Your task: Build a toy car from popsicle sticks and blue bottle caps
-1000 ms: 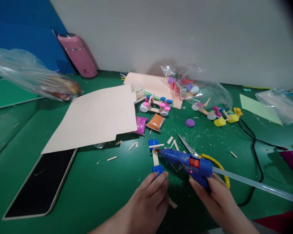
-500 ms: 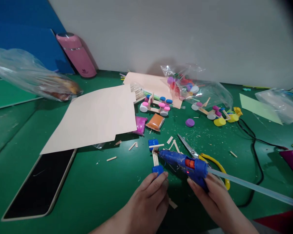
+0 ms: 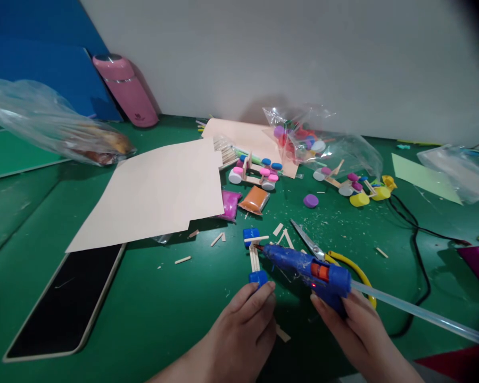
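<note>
The stick frame [image 3: 255,259], pale strips with a blue block [image 3: 257,277] at each end and a crosspiece [image 3: 258,239] by the far one, is mid-desk [image 3: 155,303]. The left hand's grip [image 3: 248,323] pinches its near block; the right hand's grip [image 3: 353,325] wraps a blue glue gun [image 3: 299,263], partly hiding scissors [image 3: 310,243]. Wood scraps [image 3: 278,229] lie around.

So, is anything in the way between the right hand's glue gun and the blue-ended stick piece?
Nothing visible is. The glue gun in the right hand has its tip at the blue-ended stick piece, whose near end the left hand holds. The scissors lie partly behind the gun, not between.
</note>
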The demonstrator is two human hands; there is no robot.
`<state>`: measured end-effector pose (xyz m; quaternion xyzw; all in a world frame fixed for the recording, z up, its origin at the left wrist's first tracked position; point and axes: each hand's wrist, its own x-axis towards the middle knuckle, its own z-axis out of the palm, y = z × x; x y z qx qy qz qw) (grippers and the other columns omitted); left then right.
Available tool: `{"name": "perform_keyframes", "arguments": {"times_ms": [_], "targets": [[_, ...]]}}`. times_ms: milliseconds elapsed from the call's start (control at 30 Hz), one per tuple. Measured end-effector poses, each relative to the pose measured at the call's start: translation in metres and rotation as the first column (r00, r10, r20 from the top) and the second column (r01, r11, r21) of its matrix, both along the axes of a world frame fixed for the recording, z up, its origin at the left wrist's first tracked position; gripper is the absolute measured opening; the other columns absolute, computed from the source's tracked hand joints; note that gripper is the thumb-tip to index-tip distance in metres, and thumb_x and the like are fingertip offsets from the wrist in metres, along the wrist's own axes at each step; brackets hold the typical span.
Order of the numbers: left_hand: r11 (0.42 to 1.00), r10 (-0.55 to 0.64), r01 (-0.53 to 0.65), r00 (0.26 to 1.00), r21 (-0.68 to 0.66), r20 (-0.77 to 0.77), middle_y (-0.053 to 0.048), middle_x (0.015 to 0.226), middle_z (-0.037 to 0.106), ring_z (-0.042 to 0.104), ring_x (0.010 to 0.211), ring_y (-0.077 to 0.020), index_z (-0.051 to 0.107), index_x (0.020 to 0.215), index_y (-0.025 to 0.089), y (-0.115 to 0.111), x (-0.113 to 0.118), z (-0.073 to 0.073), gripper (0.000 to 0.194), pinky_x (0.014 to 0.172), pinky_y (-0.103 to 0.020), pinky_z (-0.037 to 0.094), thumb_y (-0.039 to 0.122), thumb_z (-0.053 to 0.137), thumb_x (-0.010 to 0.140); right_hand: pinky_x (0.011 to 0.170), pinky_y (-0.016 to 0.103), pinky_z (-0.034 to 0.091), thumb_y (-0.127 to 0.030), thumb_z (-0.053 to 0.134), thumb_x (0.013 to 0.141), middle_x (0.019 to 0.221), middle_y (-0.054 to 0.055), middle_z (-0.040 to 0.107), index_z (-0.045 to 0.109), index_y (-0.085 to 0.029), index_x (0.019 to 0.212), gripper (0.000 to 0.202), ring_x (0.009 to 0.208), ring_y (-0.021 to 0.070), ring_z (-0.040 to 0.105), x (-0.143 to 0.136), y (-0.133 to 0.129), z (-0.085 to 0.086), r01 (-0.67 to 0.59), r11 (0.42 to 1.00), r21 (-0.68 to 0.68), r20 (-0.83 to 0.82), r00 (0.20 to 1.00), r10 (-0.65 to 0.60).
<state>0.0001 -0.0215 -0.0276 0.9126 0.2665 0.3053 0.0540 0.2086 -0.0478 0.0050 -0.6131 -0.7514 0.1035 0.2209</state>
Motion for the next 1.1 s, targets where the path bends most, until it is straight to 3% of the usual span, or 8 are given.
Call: {"name": "perform_keyframes", "arguments": {"times_ms": [267, 400, 600, 867, 1100], "targets": [[1.000, -0.010, 0.010, 1.000, 0.003, -0.021, -0.007, 0.095, 0.066, 0.047, 0.111, -0.0210, 0.063, 0.080, 0.013, 0.001, -0.001, 0.001, 0.016, 0.098, -0.035, 0.033, 0.018, 0.048, 0.083, 0.070, 0.035, 0.053, -0.025, 0.044, 0.084, 0.097, 0.013, 0.063, 0.042, -0.020, 0.121, 0.037, 0.092, 0.0269, 0.061, -0.003, 0.002, -0.003, -0.056, 0.998, -0.023, 0.052, 0.997, 0.057], [1.000, -0.020, 0.020, 1.000, 0.016, -0.023, -0.007, 0.096, 0.065, 0.048, 0.110, -0.0212, 0.063, 0.079, 0.013, 0.001, -0.001, 0.002, 0.017, 0.098, -0.034, 0.033, 0.017, 0.047, 0.082, 0.073, 0.035, 0.053, -0.025, 0.043, 0.085, 0.091, 0.011, 0.064, 0.045, -0.019, 0.116, 0.032, 0.088, 0.0247, 0.062, 0.001, 0.003, 0.007, -0.048, 0.995, -0.091, 0.014, 0.999, 0.050], [1.000, 0.009, -0.009, 1.000, -0.004, -0.006, -0.006, 0.095, 0.066, 0.047, 0.111, -0.0205, 0.063, 0.080, 0.013, 0.000, 0.000, 0.002, 0.015, 0.098, -0.034, 0.034, 0.014, 0.048, 0.082, 0.077, 0.032, 0.052, -0.026, 0.042, 0.086, 0.100, 0.010, 0.063, 0.050, -0.019, 0.111, 0.027, 0.090, 0.0213, 0.061, 0.002, 0.006, 0.018, -0.035, 0.987, -0.154, -0.023, 0.999, 0.032], [1.000, 0.001, -0.001, 1.000, -0.010, -0.005, -0.006, 0.096, 0.066, 0.049, 0.109, -0.0201, 0.063, 0.077, 0.014, -0.001, 0.000, 0.000, 0.019, 0.098, -0.034, 0.034, 0.016, 0.045, 0.084, 0.075, 0.036, 0.053, -0.026, 0.044, 0.084, 0.086, 0.009, 0.067, 0.057, -0.019, 0.104, 0.026, 0.082, 0.0230, 0.064, 0.000, 0.009, 0.010, -0.009, 0.990, -0.144, -0.032, 0.999, 0.004], [0.999, -0.028, 0.026, 0.998, -0.029, -0.048, -0.008, 0.096, 0.066, 0.047, 0.111, -0.0210, 0.063, 0.080, 0.012, 0.001, -0.002, 0.005, 0.021, 0.098, -0.034, 0.033, 0.019, 0.044, 0.085, 0.080, 0.037, 0.051, -0.025, 0.046, 0.083, 0.098, 0.011, 0.066, 0.056, -0.018, 0.106, 0.026, 0.094, 0.0229, 0.061, 0.001, 0.007, 0.003, -0.032, 0.987, -0.159, -0.016, 0.999, 0.029]]}}
